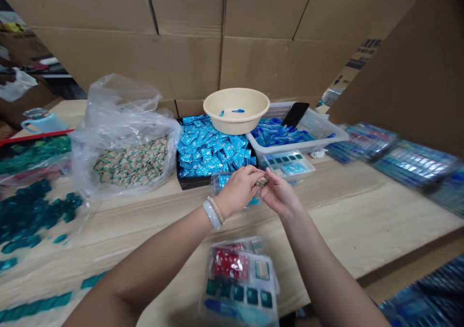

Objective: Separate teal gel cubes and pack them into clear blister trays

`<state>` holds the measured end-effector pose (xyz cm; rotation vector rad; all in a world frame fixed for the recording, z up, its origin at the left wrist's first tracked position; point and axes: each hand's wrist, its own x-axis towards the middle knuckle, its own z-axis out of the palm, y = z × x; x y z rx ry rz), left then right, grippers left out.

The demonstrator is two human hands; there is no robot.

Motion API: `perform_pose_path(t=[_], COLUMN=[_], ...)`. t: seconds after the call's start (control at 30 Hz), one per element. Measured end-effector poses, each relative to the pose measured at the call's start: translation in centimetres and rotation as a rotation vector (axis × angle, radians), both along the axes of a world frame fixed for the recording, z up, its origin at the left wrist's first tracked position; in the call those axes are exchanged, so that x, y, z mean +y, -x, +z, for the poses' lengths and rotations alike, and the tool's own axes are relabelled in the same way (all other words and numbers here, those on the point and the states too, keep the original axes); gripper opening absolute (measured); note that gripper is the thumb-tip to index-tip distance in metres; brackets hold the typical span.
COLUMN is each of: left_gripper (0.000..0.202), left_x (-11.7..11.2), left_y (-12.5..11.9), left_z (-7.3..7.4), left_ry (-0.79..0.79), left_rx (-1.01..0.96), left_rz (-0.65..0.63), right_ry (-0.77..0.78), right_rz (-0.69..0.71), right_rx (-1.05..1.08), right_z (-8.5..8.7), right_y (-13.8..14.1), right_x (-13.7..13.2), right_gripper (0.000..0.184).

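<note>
My left hand (241,190), with two bracelets at its wrist, meets my right hand (281,194) above the middle of the table. Their fingers close around a few small striped squares (261,181), beige and green, partly hidden by the fingers. Beneath the hands lies a clear plastic case (219,183) with something blue in it, mostly covered. Just behind my right hand is another clear case (288,164) with dark green squares and a blue packet. Nearer to me, between my forearms, lie stacked clear cases (239,288) holding a red packet, dark green squares and a blue tool.
Behind the hands stand a black box of blue packets (213,148), a cream basin (236,105) and a white basket (308,145) of blue tools with a phone. Left are a bag of striped squares (132,162) and teal pieces (27,211). Filled packs (416,165) lie right.
</note>
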<state>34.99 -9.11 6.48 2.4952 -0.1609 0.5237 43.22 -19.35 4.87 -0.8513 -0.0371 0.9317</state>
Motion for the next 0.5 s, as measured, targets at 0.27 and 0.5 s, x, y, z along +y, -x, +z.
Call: perform_pose_path(t=[0.27,0.5], left_gripper=[0.019,0.021], left_x=[1.7,2.1], left_y=[-1.4,-1.7], left_z=[2.0,1.7], left_ry=[-0.445,-0.421], left_rx=[0.063,0.062], left_rz=[-0.125,-0.17], right_ry=[0.008,0.069], right_rz=[0.14,0.226], right_rx=[-0.041,-0.034], right_z=[0.6,1.2], right_y=[-1.1,-1.1], right_x=[-0.1,-0.2], right_gripper=[0.028,0.029])
